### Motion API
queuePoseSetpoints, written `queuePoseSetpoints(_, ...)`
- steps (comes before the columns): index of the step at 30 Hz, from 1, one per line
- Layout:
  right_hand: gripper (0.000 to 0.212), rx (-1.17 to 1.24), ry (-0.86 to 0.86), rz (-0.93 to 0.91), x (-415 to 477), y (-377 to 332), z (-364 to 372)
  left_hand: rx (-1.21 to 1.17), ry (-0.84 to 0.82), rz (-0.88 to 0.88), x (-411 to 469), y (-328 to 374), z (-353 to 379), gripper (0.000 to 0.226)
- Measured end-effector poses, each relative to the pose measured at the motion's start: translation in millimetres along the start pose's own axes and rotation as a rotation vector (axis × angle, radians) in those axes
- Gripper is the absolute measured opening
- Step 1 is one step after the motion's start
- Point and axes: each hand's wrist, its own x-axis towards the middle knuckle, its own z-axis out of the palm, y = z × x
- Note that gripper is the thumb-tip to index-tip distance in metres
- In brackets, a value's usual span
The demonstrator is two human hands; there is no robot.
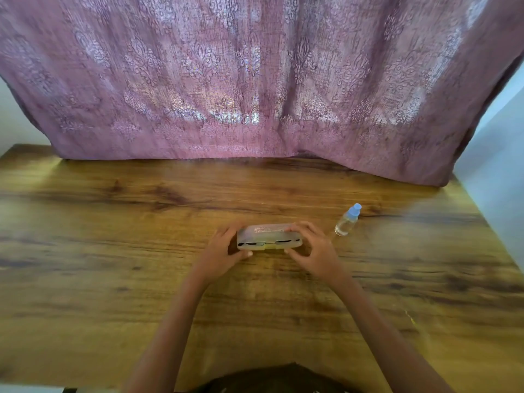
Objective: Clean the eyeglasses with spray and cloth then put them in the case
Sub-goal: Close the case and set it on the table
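- See-through grey plastic case [269,236], lying flat on the wooden table [113,279], held between both hands.
- Left hand [224,251] curled round the left end of the case, fingers on top, thumb tip at the near edge.
- Right hand [312,251] curled round the right end the same way, fingers spread over the top, thumb low at the front.
- Lid down or nearly down; thin dark gap along the near side, cannot tell if fully shut.
- Dark shapes inside behind the cloudy plastic, likely the eyeglasses [283,241], too blurry to be sure.
- Small print on the lid, too small to read.
- Little clear spray bottle [347,220] with a blue cap, standing just beyond and to the right of the right hand, not touching it, leaning a bit in this wide view.
- Pink patterned curtain [255,80] hanging far past both hands, bottom edge resting on the back of the table.
- Bare forearms reaching in from the near edge.
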Motion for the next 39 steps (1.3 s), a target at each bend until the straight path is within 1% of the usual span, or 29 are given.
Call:
queuePoseSetpoints(3, 0.062, -0.156, -0.075, -0.018, 2, 4, 3, 0.145, 0.046, 0.049, -2, 1, 0, 0.072)
queuePoseSetpoints(5, 0.066, -0.240, -0.074, -0.040, 3, 6, 6, 0.216, 0.070, 0.094, -4, 5, -1, 0.074)
queuePoseSetpoints(6, 0.067, -0.277, -0.059, -0.060, 3, 7, 7, 0.236, 0.080, 0.121, -5, 7, 0, 0.074)
queuePoseSetpoints(8, 0.064, -0.340, -0.028, -0.107, 4, 7, 10, 0.272, 0.111, 0.162, -6, 11, 1, 0.066)
queuePoseSetpoints(11, 0.059, -0.373, 0.002, -0.126, 5, 6, 13, 0.279, 0.169, 0.162, -7, 15, 2, 0.052)
queuePoseSetpoints(15, 0.056, -0.393, 0.014, -0.131, 5, 6, 14, 0.319, 0.215, 0.146, -6, 18, 4, 0.050)
queuePoseSetpoints(20, 0.052, -0.380, 0.060, -0.132, 4, 2, 17, 0.337, 0.225, 0.130, -5, 17, 8, 0.049)
queuePoseSetpoints(26, 0.051, -0.367, 0.079, -0.161, 4, 2, 15, 0.298, 0.228, 0.142, -2, 11, 7, 0.047)
queuePoseSetpoints(31, 0.053, -0.343, 0.069, -0.167, 1, 5, 16, 0.148, 0.115, 0.138, 0, 4, -1, 0.052)
queuePoseSetpoints(35, 0.055, -0.344, 0.065, -0.169, 0, 5, 16, 0.088, 0.122, 0.135, 1, 3, -1, 0.052)
queuePoseSetpoints(39, 0.053, -0.294, 0.028, -0.151, 0, 4, 13, 0.059, 0.127, 0.155, 5, 3, -1, 0.053)
